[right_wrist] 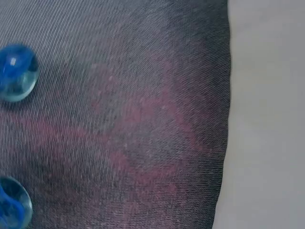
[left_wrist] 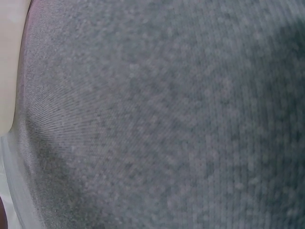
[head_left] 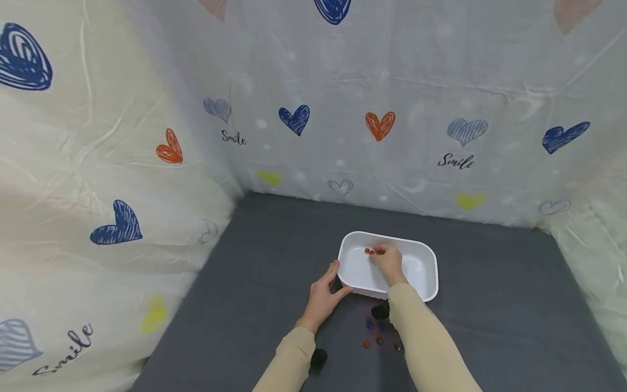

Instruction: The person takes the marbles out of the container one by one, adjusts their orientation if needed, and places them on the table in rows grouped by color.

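A white rectangular tray (head_left: 427,294) stands on the dark cloth. At its near left corner is my left hand (head_left: 320,302), fingers extended along the left side and thumb against the front wall. My right hand (head_left: 389,263) reaches down inside the tray, fingers bent together, pinching a small orange-brown marble (head_left: 371,252) at the fingertips. Another orange-brown marble (head_left: 367,251) lies just left of it in the tray. In front of the tray, under the right forearm, are a blue marble (head_left: 369,325) and an orange one (head_left: 366,344). Clear glass with blue swirls shows on a marble (right_wrist: 18,71) in the right wrist view.
More marbles lie near the right sleeve, among them a brownish one (head_left: 379,341) and a dark one (head_left: 398,346). Dark grey cloth (head_left: 274,245) covers the table. A white curtain (head_left: 343,152) printed with hearts hangs behind and at both sides.
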Motion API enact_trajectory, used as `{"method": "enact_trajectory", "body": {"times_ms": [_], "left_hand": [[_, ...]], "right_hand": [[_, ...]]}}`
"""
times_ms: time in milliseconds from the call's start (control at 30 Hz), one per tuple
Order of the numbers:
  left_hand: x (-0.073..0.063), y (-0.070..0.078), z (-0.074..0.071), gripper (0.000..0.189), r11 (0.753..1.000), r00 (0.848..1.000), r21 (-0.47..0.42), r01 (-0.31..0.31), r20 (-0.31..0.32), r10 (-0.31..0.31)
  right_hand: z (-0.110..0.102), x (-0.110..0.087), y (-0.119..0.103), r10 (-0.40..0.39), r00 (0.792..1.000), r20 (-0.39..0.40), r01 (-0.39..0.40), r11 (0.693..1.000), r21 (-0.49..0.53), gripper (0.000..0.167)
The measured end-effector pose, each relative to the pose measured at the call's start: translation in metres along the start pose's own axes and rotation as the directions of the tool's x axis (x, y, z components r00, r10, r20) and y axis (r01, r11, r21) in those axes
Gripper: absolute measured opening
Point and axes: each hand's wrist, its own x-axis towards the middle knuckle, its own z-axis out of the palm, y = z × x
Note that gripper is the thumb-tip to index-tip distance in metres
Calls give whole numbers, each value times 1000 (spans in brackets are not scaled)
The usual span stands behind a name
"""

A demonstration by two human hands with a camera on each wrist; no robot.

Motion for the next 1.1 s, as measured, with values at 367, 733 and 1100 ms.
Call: {"method": "enact_trajectory", "body": {"times_ms": [367, 733, 1100], "left_hand": [[-3, 4, 8, 77, 1000, 1000, -24, -3, 11, 3], [0, 2, 12, 77, 999, 1000, -36, -8, 11, 8], [0, -2, 3, 76, 1000, 1000, -19, 17, -19, -17]], "right_hand": [[-3, -2, 4, -71, 997, -22, 68, 992, -105, 17], [-13, -3, 6, -17, 999, -27, 14, 994, -104, 8], [-52, -20, -10, -9, 990, -144, 21, 997, 79, 19]]}}
